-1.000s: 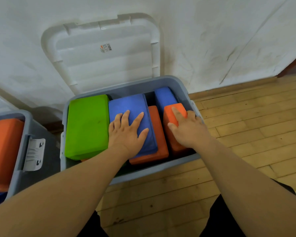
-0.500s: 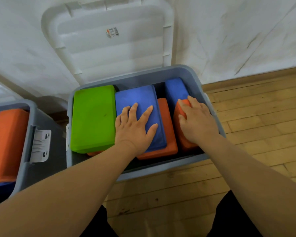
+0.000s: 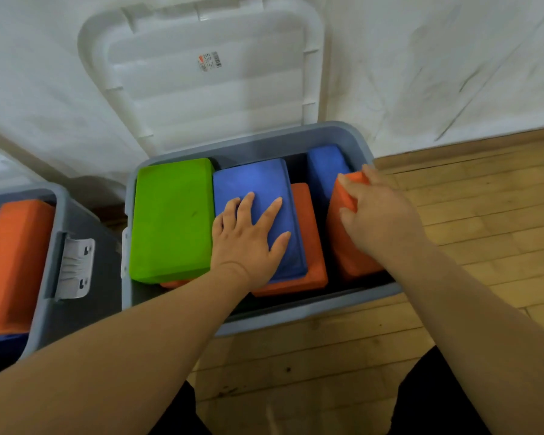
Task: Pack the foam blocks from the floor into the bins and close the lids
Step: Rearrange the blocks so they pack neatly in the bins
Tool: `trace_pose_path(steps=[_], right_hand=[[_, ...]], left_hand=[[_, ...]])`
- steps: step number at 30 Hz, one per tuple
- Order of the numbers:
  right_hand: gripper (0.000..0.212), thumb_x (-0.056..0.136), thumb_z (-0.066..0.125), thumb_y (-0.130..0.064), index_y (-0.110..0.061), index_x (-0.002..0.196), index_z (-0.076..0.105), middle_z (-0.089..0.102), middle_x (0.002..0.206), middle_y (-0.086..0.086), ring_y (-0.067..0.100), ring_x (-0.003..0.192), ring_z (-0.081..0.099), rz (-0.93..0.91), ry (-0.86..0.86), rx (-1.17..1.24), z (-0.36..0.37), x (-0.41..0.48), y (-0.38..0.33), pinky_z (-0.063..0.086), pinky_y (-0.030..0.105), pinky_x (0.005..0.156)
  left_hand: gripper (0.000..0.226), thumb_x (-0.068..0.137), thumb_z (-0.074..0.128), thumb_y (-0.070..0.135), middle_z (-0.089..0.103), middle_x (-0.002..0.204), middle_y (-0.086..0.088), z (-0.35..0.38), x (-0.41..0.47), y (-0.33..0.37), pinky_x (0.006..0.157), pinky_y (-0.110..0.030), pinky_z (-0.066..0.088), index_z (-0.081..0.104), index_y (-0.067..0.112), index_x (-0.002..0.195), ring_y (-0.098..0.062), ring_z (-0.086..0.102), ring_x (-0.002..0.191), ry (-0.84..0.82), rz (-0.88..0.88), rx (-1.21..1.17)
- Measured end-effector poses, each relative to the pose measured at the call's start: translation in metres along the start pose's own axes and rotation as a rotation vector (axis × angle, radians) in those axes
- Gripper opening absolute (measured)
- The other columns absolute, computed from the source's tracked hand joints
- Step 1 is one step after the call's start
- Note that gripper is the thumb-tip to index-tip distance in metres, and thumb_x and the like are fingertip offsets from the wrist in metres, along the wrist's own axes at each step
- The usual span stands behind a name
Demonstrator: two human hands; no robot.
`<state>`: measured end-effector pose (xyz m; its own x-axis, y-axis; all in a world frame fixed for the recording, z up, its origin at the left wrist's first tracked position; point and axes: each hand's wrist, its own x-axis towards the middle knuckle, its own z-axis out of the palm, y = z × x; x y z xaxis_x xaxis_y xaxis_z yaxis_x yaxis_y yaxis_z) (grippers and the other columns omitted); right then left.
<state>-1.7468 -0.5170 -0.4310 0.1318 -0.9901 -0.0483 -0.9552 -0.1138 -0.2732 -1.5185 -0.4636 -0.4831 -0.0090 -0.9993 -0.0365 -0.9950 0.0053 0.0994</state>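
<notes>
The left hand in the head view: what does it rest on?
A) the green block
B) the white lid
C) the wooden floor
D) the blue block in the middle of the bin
D: the left hand lies flat, fingers spread, on the middle blue block, just right of the green block; the right hand grips the orange block.

Nothing here can be read. The one label is a small sticker [image 3: 209, 61] on the white lid [image 3: 208, 102] standing open at the far side of the right bin [image 3: 296, 312]. It bears an orange patch on its left, a barcode on its right and tiny print, too blurred to make out.
</notes>
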Motion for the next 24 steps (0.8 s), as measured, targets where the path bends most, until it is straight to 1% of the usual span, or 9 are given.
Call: trace_pose_path(steps=[3, 7, 11, 15, 16, 18, 20, 22, 24], right_hand=[[0.056, 0.091, 0.06, -0.028, -0.033, 0.146, 0.051, 0.032, 0.162, 0.01, 0.038, 0.134, 0.046, -0.004, 0.034, -0.021, 0.0, -0.001, -0.004, 0.041, 0.046, 0.11], [0.053, 0.096, 0.049, -0.039, -0.041, 0.148, 0.039, 0.02, 0.164, 0.002, 0.041, 0.122, 0.046, 0.037, -0.1, -0.045, 0.046, -0.012, -0.02, 0.048, 0.051, 0.093], [0.047, 0.1, 0.041, -0.043, -0.037, 0.147, 0.046, 0.03, 0.162, 0.004, 0.037, 0.139, 0.036, 0.052, -0.082, -0.013, 0.06, -0.013, -0.012, 0.039, 0.052, 0.109], [0.053, 0.097, 0.03, -0.045, -0.024, 0.132, 0.064, 0.053, 0.141, 0.013, 0.034, 0.135, 0.045, -0.069, -0.028, 0.006, 0.062, 0.009, -0.004, 0.035, 0.047, 0.114], [0.057, 0.098, 0.026, -0.046, -0.022, 0.138, 0.059, 0.05, 0.145, 0.014, 0.035, 0.139, 0.04, -0.074, -0.061, -0.028, 0.063, 0.014, -0.005, 0.032, 0.047, 0.116], [0.059, 0.103, 0.026, -0.048, -0.024, 0.156, 0.034, 0.026, 0.164, 0.014, 0.036, 0.153, 0.017, -0.04, -0.138, -0.055, 0.065, 0.02, -0.006, 0.019, 0.05, 0.122], [0.062, 0.105, 0.029, -0.049, -0.027, 0.161, 0.017, 0.008, 0.17, 0.009, 0.033, 0.156, 0.002, -0.04, -0.154, -0.06, 0.065, 0.026, -0.004, 0.012, 0.052, 0.123], [0.063, 0.105, 0.028, -0.049, -0.027, 0.162, 0.014, 0.005, 0.17, 0.007, 0.031, 0.156, -0.001, -0.053, -0.181, -0.068, 0.058, 0.028, -0.001, 0.011, 0.051, 0.124], [0.063, 0.105, 0.025, -0.049, -0.025, 0.162, 0.014, 0.007, 0.17, 0.007, 0.031, 0.156, 0.0, -0.058, -0.198, -0.063, 0.061, 0.028, 0.007, 0.013, 0.052, 0.124]], left_hand=[[0.071, 0.091, 0.016, 0.073, 0.021, 0.166, -0.009, 0.001, 0.0, 0.0, 0.119, -0.05, 0.016, 0.02, 0.048, 0.157, -0.037, 0.016, 0.15, -0.001, 0.002, -0.003], [0.073, 0.089, 0.011, 0.074, 0.016, 0.167, -0.009, -0.001, 0.001, 0.0, 0.12, -0.049, 0.013, 0.016, 0.049, 0.158, -0.036, 0.012, 0.151, -0.025, -0.007, -0.014], [0.075, 0.088, 0.009, 0.074, 0.011, 0.168, -0.008, -0.005, 0.001, 0.001, 0.12, -0.05, 0.012, 0.012, 0.049, 0.158, -0.035, 0.009, 0.152, -0.045, -0.007, -0.027], [0.075, 0.087, 0.008, 0.074, 0.01, 0.169, -0.008, -0.007, 0.0, 0.001, 0.121, -0.05, 0.011, 0.01, 0.049, 0.158, -0.035, 0.008, 0.152, -0.057, -0.017, -0.022], [0.075, 0.087, 0.009, 0.074, 0.011, 0.168, -0.008, -0.007, 0.001, 0.001, 0.12, -0.05, 0.011, 0.012, 0.049, 0.158, -0.035, 0.01, 0.152, -0.067, -0.012, -0.017], [0.076, 0.086, 0.012, 0.076, 0.02, 0.165, -0.009, -0.008, 0.007, 0.0, 0.115, -0.051, 0.016, 0.019, 0.049, 0.157, -0.036, 0.02, 0.146, -0.074, 0.015, 0.018], [0.078, 0.083, 0.02, 0.08, 0.038, 0.149, -0.011, -0.011, 0.02, -0.007, 0.102, -0.05, 0.028, 0.036, 0.046, 0.151, -0.037, 0.037, 0.127, -0.019, 0.068, 0.076], [0.076, 0.081, 0.028, 0.084, 0.047, 0.133, -0.01, -0.01, 0.031, -0.015, 0.092, -0.047, 0.034, 0.049, 0.044, 0.143, -0.035, 0.043, 0.111, 0.03, 0.108, 0.061], [0.074, 0.081, 0.033, 0.084, 0.046, 0.13, -0.01, -0.005, 0.032, -0.018, 0.092, -0.047, 0.035, 0.051, 0.043, 0.14, -0.036, 0.043, 0.112, 0.073, 0.128, 0.039]])
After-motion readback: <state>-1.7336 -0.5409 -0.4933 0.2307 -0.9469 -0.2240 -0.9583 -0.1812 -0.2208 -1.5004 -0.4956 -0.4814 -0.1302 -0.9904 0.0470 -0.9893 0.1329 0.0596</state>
